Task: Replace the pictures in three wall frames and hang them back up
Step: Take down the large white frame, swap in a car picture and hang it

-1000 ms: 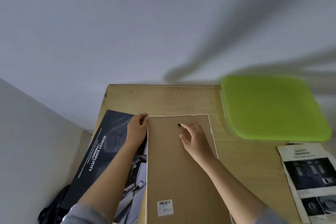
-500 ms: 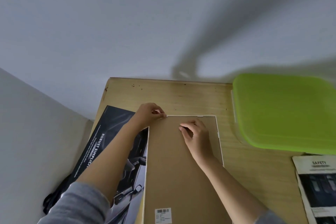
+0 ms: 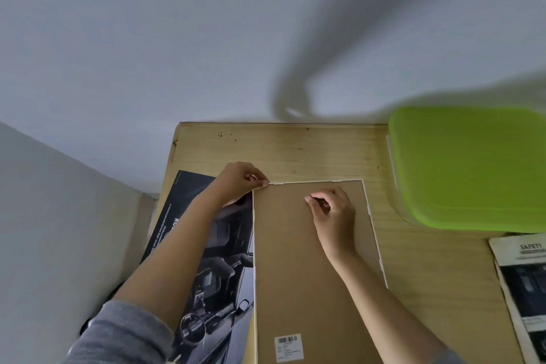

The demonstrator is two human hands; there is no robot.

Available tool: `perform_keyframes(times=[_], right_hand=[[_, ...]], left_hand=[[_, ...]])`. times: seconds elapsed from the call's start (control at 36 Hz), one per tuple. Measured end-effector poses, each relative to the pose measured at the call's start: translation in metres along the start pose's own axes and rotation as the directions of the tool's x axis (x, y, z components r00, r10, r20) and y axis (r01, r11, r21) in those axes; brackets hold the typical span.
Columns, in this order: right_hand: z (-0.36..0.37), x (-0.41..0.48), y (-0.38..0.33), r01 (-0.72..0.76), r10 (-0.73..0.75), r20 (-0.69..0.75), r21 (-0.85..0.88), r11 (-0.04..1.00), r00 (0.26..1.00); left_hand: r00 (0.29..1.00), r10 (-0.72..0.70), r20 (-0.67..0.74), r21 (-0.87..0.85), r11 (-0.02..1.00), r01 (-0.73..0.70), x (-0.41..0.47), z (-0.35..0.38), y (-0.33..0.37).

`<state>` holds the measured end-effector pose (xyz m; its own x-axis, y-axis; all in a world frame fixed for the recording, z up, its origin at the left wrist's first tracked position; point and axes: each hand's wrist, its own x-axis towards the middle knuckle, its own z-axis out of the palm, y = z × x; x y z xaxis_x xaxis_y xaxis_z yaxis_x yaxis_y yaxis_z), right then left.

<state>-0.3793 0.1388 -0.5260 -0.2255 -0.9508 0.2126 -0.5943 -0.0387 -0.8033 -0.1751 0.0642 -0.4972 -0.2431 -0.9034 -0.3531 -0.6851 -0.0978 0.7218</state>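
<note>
A white picture frame lies face down on the wooden table, its brown backing board facing up with a barcode sticker near the bottom. My left hand is at the frame's top left corner, its fingertips pinching a small white tab on the top edge. On the upper part of the backing board my right hand rests with fingers curled, fingertips pressed to the board; what they hold is hidden. A dark poster with a vehicle interior lies to the left, partly under the frame.
A lime green plastic lid or box sits at the table's back right. A printed sheet headed SAFETY lies at the right edge. The grey wall stands directly behind the table, and a dark object lies on the floor at the lower left.
My left hand has moved from the frame's left side up to its top left corner and pinches a tab. My right hand's fingers have curled in on the board.
</note>
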Motion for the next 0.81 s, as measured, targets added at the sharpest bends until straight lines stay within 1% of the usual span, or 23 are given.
perform_keyframes(times=[0.08, 0.22, 0.36, 0.42, 0.5, 0.67, 0.81], right_hand=[[0.002, -0.002, 0.0, 0.003, -0.003, -0.017, -0.004, 1.0, 1.0], [0.003, -0.004, 0.0, 0.025, -0.025, -0.028, -0.016, 1.0, 0.999], [0.004, -0.006, -0.001, 0.017, -0.018, -0.043, -0.02, 1.0, 0.999], [0.005, -0.006, -0.001, 0.016, -0.017, -0.044, -0.018, 1.0, 0.999], [0.003, -0.006, 0.0, 0.024, -0.025, -0.053, -0.016, 1.0, 0.998], [0.001, -0.001, 0.0, 0.022, -0.022, -0.068, 0.003, 1.0, 0.997], [-0.001, -0.002, 0.0, 0.038, -0.038, -0.077, -0.001, 0.999, 0.996]], left_hand=[[1.0, -0.019, 0.025, -0.002, 1.0, 0.019, -0.002, -0.009, -0.007], [1.0, -0.015, 0.019, -0.04, 0.999, 0.016, -0.006, -0.011, -0.008], [0.999, -0.036, 0.04, -0.141, 0.989, 0.042, -0.008, -0.015, -0.015], [0.999, -0.035, 0.042, -0.156, 0.987, 0.041, -0.009, -0.016, -0.016], [0.999, -0.036, 0.016, -0.158, 0.987, 0.039, -0.008, -0.014, -0.013], [0.994, -0.096, -0.059, -0.189, 0.979, 0.083, -0.005, -0.004, -0.011], [0.991, -0.108, -0.072, -0.19, 0.977, 0.093, -0.004, -0.002, -0.011]])
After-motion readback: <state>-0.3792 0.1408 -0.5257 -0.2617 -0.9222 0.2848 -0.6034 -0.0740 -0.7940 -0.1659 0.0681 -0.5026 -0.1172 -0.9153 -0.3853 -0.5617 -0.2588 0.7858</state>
